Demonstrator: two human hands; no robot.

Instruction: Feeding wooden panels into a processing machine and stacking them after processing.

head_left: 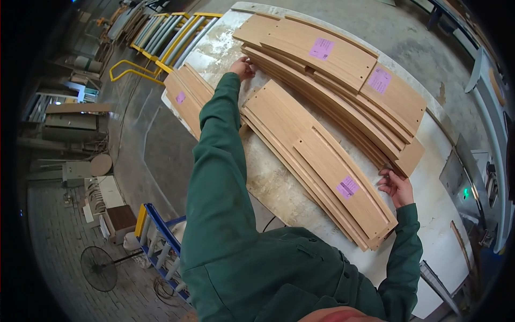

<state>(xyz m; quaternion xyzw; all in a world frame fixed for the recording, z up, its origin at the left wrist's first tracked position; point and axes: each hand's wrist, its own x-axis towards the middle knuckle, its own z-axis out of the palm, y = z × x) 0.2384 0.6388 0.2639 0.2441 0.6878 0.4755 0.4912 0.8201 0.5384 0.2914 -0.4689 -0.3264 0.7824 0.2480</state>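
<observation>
A long stack of light wooden panels (pixel 327 88) lies on the worktable, its boards overlapping unevenly. My left hand (pixel 242 68), in a green sleeve, is at the far-left end of this stack, fingers curled around the edge of a wooden panel. At the opposite, near-right end, my right hand (pixel 396 188) has bent fingers at the lower corner of the same long panel. How far the fingertips reach under it is hidden. Closer to me sits a second stack of grooved wooden panels (pixel 322 161), with a pink label (pixel 347 187) on top. Neither hand touches that stack.
The white, stained worktable (pixel 273 185) carries another small panel stack (pixel 188 96) at its left edge. A yellow-framed roller conveyor (pixel 182 35) stands beyond it. Lower left are a blue-framed roller stand (pixel 161 247) and a black fan (pixel 99 268). Machinery (pixel 491 150) stands at the right.
</observation>
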